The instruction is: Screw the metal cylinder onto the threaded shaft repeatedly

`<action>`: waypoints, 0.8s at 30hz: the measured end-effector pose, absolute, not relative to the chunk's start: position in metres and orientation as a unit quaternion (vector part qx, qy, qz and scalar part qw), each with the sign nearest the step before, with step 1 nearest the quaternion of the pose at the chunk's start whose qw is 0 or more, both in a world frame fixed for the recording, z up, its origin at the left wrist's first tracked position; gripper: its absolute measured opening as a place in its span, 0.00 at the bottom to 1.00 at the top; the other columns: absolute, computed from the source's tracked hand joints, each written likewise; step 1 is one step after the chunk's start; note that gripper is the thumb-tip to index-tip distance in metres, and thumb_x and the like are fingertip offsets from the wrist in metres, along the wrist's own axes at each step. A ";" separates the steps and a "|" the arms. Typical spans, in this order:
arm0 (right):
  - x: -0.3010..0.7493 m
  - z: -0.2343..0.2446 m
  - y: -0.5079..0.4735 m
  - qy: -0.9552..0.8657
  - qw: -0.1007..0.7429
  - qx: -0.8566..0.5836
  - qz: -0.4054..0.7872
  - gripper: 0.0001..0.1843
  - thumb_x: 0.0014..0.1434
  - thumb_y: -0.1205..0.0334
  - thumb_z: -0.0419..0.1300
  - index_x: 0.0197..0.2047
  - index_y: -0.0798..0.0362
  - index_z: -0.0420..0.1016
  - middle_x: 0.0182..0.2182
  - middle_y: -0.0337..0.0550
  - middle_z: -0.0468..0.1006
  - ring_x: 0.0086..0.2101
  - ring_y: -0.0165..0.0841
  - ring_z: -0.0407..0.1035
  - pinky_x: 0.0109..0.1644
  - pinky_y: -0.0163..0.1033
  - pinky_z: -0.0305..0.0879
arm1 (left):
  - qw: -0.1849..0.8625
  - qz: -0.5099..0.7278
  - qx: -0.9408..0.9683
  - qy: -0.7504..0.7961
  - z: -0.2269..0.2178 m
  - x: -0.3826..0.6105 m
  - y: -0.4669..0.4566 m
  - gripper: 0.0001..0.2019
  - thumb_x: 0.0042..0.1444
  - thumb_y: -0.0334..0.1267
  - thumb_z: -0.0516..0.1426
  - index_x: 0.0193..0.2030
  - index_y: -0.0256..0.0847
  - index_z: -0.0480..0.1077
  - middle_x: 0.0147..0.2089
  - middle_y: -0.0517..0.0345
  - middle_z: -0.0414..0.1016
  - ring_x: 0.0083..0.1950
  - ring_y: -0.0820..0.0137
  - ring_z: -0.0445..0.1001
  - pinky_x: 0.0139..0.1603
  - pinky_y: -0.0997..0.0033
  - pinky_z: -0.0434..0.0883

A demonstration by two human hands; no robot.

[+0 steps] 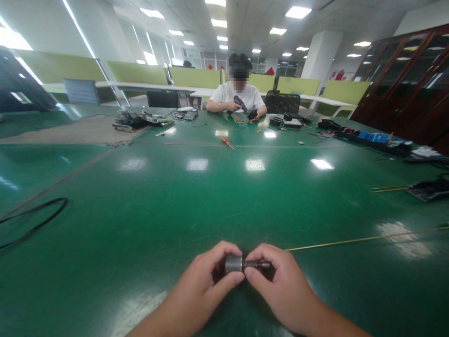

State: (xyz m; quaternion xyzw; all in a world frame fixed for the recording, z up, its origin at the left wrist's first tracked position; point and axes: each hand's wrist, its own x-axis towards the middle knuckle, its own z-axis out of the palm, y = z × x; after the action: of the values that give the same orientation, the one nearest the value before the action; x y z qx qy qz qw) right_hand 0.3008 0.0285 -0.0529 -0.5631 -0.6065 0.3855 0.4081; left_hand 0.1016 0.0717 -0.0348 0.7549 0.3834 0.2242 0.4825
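Note:
At the near middle of the green table, my left hand is closed around a short grey metal cylinder. A dark, threaded-looking shaft sticks out from the cylinder's right end, ending in a narrower tip. The thumb and fingers of my right hand pinch this shaft close to the cylinder. Both hands' fingertips nearly meet at the joint between the two parts. Whether shaft and cylinder are one piece I cannot tell. Behind my right hand a thin brass-coloured rod runs off to the right.
A black cable loop lies at left. An orange screwdriver rests farther back. Across the table a person holds a dark power tool. Electronic parts are piled back left; blue-and-black items line the right edge.

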 end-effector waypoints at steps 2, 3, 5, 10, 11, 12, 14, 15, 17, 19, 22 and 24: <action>0.300 -0.052 0.028 -0.605 0.406 -0.567 0.384 0.03 0.58 0.67 0.65 0.33 0.50 0.80 0.28 0.38 0.78 0.31 0.34 0.71 0.35 0.37 0.60 | 0.486 0.225 0.752 0.384 -0.034 0.102 0.072 0.06 0.65 0.38 0.59 0.49 0.48 0.71 0.40 0.65 0.73 0.40 0.69 0.70 0.41 0.74 0.64; 0.300 -0.052 0.028 -0.603 0.405 -0.570 0.384 0.03 0.58 0.66 0.65 0.33 0.50 0.80 0.28 0.38 0.78 0.31 0.34 0.71 0.35 0.37 0.60 | 0.488 0.224 0.750 0.385 -0.034 0.102 0.072 0.06 0.65 0.39 0.59 0.48 0.48 0.71 0.39 0.65 0.73 0.40 0.69 0.70 0.41 0.74 0.64; 0.300 -0.051 0.027 -0.602 0.402 -0.572 0.385 0.03 0.58 0.66 0.65 0.32 0.50 0.80 0.28 0.38 0.78 0.30 0.34 0.70 0.35 0.36 0.60 | 0.491 0.222 0.748 0.388 -0.032 0.103 0.072 0.06 0.65 0.39 0.59 0.48 0.47 0.71 0.39 0.64 0.73 0.39 0.69 0.70 0.40 0.74 0.64; 0.301 -0.051 0.027 -0.605 0.401 -0.570 0.385 0.03 0.58 0.65 0.65 0.32 0.51 0.79 0.27 0.37 0.77 0.30 0.33 0.70 0.35 0.36 0.60 | 0.495 0.208 0.749 0.388 -0.027 0.105 0.073 0.07 0.64 0.40 0.58 0.47 0.45 0.71 0.38 0.63 0.73 0.38 0.67 0.70 0.39 0.73 0.64; 0.301 -0.051 0.027 -0.605 0.401 -0.570 0.385 0.03 0.58 0.65 0.65 0.32 0.51 0.79 0.27 0.37 0.77 0.30 0.33 0.70 0.35 0.36 0.61 | 0.494 0.209 0.749 0.388 -0.027 0.105 0.073 0.07 0.64 0.41 0.58 0.47 0.45 0.72 0.37 0.63 0.72 0.38 0.67 0.70 0.39 0.73 0.64; 0.301 -0.051 0.027 -0.605 0.400 -0.570 0.385 0.03 0.58 0.65 0.65 0.32 0.51 0.79 0.27 0.37 0.77 0.30 0.33 0.70 0.35 0.36 0.61 | 0.492 0.213 0.749 0.389 -0.026 0.105 0.073 0.07 0.64 0.41 0.58 0.47 0.45 0.72 0.37 0.63 0.72 0.38 0.68 0.70 0.39 0.73 0.64; 0.300 -0.051 0.026 -0.604 0.401 -0.571 0.385 0.03 0.58 0.64 0.65 0.32 0.51 0.79 0.28 0.37 0.77 0.30 0.33 0.71 0.35 0.36 0.61 | 0.490 0.218 0.749 0.389 -0.026 0.106 0.073 0.07 0.64 0.41 0.58 0.47 0.45 0.72 0.37 0.63 0.73 0.37 0.68 0.70 0.38 0.73 0.64; 0.300 -0.051 0.026 -0.604 0.401 -0.571 0.385 0.03 0.58 0.64 0.65 0.32 0.51 0.79 0.28 0.38 0.77 0.30 0.33 0.70 0.35 0.36 0.61 | 0.491 0.218 0.749 0.388 -0.025 0.106 0.073 0.07 0.64 0.41 0.58 0.47 0.45 0.72 0.37 0.63 0.73 0.38 0.68 0.70 0.38 0.73 0.64; 0.300 -0.050 0.026 -0.604 0.400 -0.571 0.386 0.03 0.58 0.64 0.64 0.32 0.51 0.79 0.28 0.38 0.77 0.30 0.33 0.70 0.34 0.36 0.61 | 0.495 0.211 0.749 0.388 -0.025 0.106 0.073 0.07 0.64 0.41 0.58 0.47 0.44 0.72 0.37 0.62 0.73 0.38 0.67 0.70 0.39 0.73 0.64; 0.300 -0.049 0.026 -0.606 0.398 -0.571 0.386 0.03 0.58 0.65 0.64 0.32 0.51 0.78 0.28 0.37 0.77 0.30 0.33 0.70 0.35 0.35 0.61 | 0.496 0.205 0.749 0.388 -0.024 0.106 0.073 0.07 0.64 0.41 0.58 0.47 0.44 0.72 0.38 0.61 0.73 0.38 0.67 0.70 0.39 0.73 0.65; 0.301 -0.047 0.027 -0.611 0.395 -0.569 0.384 0.04 0.59 0.67 0.63 0.32 0.52 0.78 0.28 0.37 0.77 0.31 0.32 0.71 0.35 0.35 0.61 | 0.495 0.216 0.748 0.386 -0.026 0.106 0.075 0.08 0.63 0.41 0.59 0.46 0.44 0.72 0.37 0.62 0.73 0.38 0.67 0.70 0.38 0.72 0.64; 0.301 -0.047 0.026 -0.613 0.393 -0.567 0.385 0.04 0.59 0.67 0.63 0.33 0.52 0.78 0.28 0.37 0.78 0.31 0.32 0.71 0.36 0.35 0.61 | 0.494 0.227 0.746 0.385 -0.028 0.105 0.075 0.08 0.62 0.42 0.60 0.46 0.44 0.73 0.36 0.62 0.73 0.37 0.67 0.70 0.38 0.72 0.64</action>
State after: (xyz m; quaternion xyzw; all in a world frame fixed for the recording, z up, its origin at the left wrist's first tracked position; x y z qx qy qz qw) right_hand 0.3010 0.0265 -0.0470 -0.5670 -0.6131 0.3846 0.3933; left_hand 0.1047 0.0753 -0.0276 0.7457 0.3851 0.2273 0.4939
